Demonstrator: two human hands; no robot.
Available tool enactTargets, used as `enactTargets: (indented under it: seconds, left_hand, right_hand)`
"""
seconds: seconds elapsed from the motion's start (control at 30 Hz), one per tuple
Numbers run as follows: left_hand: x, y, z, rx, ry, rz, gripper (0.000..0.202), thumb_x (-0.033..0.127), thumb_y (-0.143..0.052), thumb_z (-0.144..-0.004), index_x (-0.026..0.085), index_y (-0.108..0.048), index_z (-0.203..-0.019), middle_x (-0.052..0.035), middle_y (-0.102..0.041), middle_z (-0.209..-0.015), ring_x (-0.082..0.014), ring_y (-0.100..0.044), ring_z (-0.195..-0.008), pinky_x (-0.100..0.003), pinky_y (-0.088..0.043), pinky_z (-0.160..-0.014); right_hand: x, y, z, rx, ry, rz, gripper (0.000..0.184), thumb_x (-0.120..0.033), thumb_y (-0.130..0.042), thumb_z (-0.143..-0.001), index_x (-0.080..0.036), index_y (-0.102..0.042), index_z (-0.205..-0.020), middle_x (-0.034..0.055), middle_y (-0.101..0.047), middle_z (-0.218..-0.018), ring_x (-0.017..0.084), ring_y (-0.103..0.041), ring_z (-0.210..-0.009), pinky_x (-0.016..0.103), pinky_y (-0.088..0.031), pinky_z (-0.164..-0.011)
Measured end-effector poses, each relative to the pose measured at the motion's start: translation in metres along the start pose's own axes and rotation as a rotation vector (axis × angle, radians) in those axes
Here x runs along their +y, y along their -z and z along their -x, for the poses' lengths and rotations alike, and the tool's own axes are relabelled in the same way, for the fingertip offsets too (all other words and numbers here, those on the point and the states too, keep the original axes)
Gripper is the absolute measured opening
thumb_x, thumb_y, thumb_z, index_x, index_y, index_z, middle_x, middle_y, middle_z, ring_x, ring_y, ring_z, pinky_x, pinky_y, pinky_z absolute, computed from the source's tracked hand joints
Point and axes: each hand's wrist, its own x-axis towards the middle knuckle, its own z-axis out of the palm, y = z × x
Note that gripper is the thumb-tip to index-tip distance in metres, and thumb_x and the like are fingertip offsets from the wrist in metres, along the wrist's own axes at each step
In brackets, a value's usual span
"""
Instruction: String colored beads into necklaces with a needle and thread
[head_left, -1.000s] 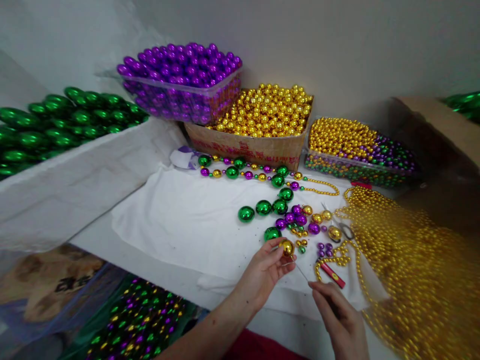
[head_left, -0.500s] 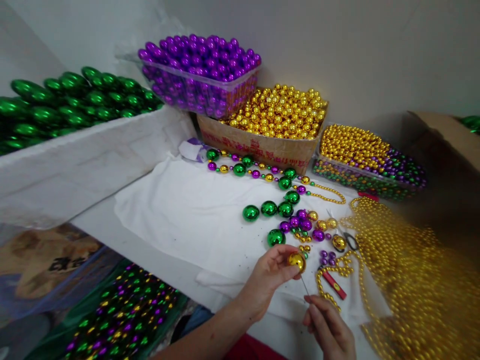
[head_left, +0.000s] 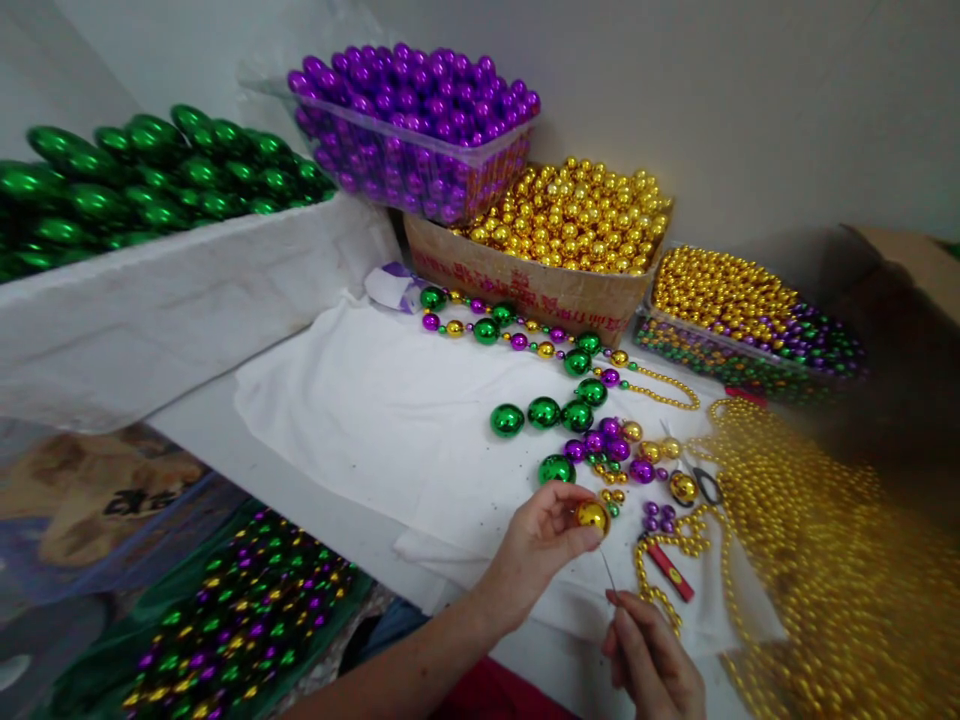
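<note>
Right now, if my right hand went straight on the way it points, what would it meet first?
Probably your left hand, which holds a large gold bead; depth is unclear.

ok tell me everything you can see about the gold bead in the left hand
The gold bead is round and glossy, its mirror-like surface, perhaps metallic-coated plastic, showing dark reflections. The left hand pinches it between thumb and fingers, over the white cloth. A thin needle-like strand runs from beside it to the right hand; whether it enters the bead can't be told.
</note>
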Motion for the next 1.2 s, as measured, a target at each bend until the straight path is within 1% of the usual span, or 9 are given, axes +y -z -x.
enactTargets:
  seconds: [0.13, 0.3, 0.4, 0.6, 0.8, 0.87, 0.97, 1.1, 1.2]
  left_hand:
    - [-0.003, 0.007, 0.0, 0.057, 0.096, 0.062, 0.031, 0.026, -0.073, -0.074, 0.015, -0.063, -0.101, -0.0072, -0.066, -0.088, -0.016, -0.062, -0.072, -0.03, -0.049, -0.071]
    - [-0.01, 0.027, 0.003, 0.136, 0.207, 0.179, 0.024, 0.025, -0.068, -0.079, 0.013, -0.065, -0.098, -0.0089, -0.066, -0.089, -0.0149, -0.062, -0.072, -0.027, -0.049, -0.071]
    - [-0.013, 0.037, 0.005, 0.16, 0.241, 0.243, 0.016, 0.024, -0.064, -0.082, 0.011, -0.066, -0.09, -0.0116, -0.067, -0.094, -0.0148, -0.062, -0.075, -0.027, -0.05, -0.074]
    - [-0.009, 0.049, 0.007, 0.189, 0.258, 0.294, 0.017, 0.022, -0.057, -0.087, 0.009, -0.066, -0.091, -0.0125, -0.067, -0.096, -0.0142, -0.062, -0.077, -0.026, -0.051, -0.075]
    - [-0.006, 0.068, 0.016, 0.245, 0.238, 0.288, 0.015, 0.022, -0.056, -0.088, 0.01, -0.064, -0.089, -0.0114, -0.069, -0.093, -0.0141, -0.064, -0.075, -0.026, -0.052, -0.074]
    - [-0.007, 0.071, 0.017, 0.245, 0.272, 0.315, 0.017, 0.024, -0.054, -0.09, 0.01, -0.064, -0.089, -0.0116, -0.07, -0.091, -0.0141, -0.064, -0.073, -0.026, -0.052, -0.072]
    - [-0.008, 0.072, 0.018, 0.244, 0.298, 0.335, 0.022, 0.027, -0.052, -0.091, 0.009, -0.063, -0.089, -0.012, -0.07, -0.089, -0.0134, -0.064, -0.07, -0.025, -0.052, -0.07]
    - [-0.005, 0.074, 0.016, 0.253, 0.285, 0.333, 0.023, 0.028, -0.05, -0.092, 0.008, -0.063, -0.089, -0.0122, -0.07, -0.088, -0.0126, -0.064, -0.069, -0.024, -0.053, -0.069]
    - [-0.002, 0.078, 0.015, 0.233, 0.3, 0.362, 0.023, 0.027, -0.049, -0.093, 0.009, -0.062, -0.088, -0.0112, -0.071, -0.086, -0.0126, -0.065, -0.068, -0.024, -0.053, -0.069]
  right_hand:
    - [-0.008, 0.0, 0.003, -0.005, 0.019, 0.067, 0.035, -0.047, -0.067, -0.076, -0.016, -0.066, -0.093, -0.002, -0.054, -0.056, 0.009, -0.042, -0.042, 0.021, -0.031, -0.039]
    - [-0.028, -0.006, 0.009, -0.04, 0.127, 0.162, 0.03, -0.042, -0.064, -0.079, -0.018, -0.063, -0.097, -0.0002, -0.059, -0.068, 0.015, -0.056, -0.064, 0.024, -0.044, -0.057]
    - [-0.041, -0.012, 0.011, -0.069, 0.096, 0.17, 0.026, -0.041, -0.063, -0.079, -0.018, -0.064, -0.091, 0.0041, -0.065, -0.079, 0.016, -0.058, -0.067, 0.023, -0.043, -0.052]
    - [-0.053, -0.026, 0.008, -0.12, 0.076, 0.137, 0.026, -0.041, -0.062, -0.082, -0.018, -0.06, -0.093, 0.0051, -0.068, -0.08, 0.012, -0.055, -0.053, 0.021, -0.037, -0.041]
    - [-0.057, -0.039, 0.008, -0.369, 0.037, 0.123, 0.024, -0.04, -0.061, -0.083, -0.019, -0.062, -0.096, 0.0066, -0.068, -0.091, 0.016, -0.064, -0.068, 0.021, -0.041, -0.045]
    - [-0.058, -0.042, 0.006, -0.386, 0.048, 0.113, 0.027, -0.04, -0.06, -0.084, -0.02, -0.061, -0.101, 0.0056, -0.068, -0.087, 0.016, -0.063, -0.065, 0.021, -0.042, -0.045]
    - [-0.06, -0.047, 0.004, -0.344, 0.203, 0.234, 0.022, -0.036, -0.055, -0.089, -0.021, -0.06, -0.103, 0.0003, -0.064, -0.073, 0.013, -0.059, -0.059, 0.022, -0.044, -0.051]
    - [-0.063, -0.055, 0.007, -0.309, 0.508, 0.395, 0.012, -0.025, -0.048, -0.092, -0.021, -0.058, -0.096, 0.0004, -0.061, -0.081, 0.013, -0.058, -0.067, 0.024, -0.045, -0.06]
    - [-0.065, -0.061, 0.012, -0.296, 0.619, 0.472, 0.011, -0.018, -0.046, -0.092, -0.02, -0.057, -0.094, -0.0001, -0.058, -0.08, 0.012, -0.055, -0.067, 0.023, -0.043, -0.061]
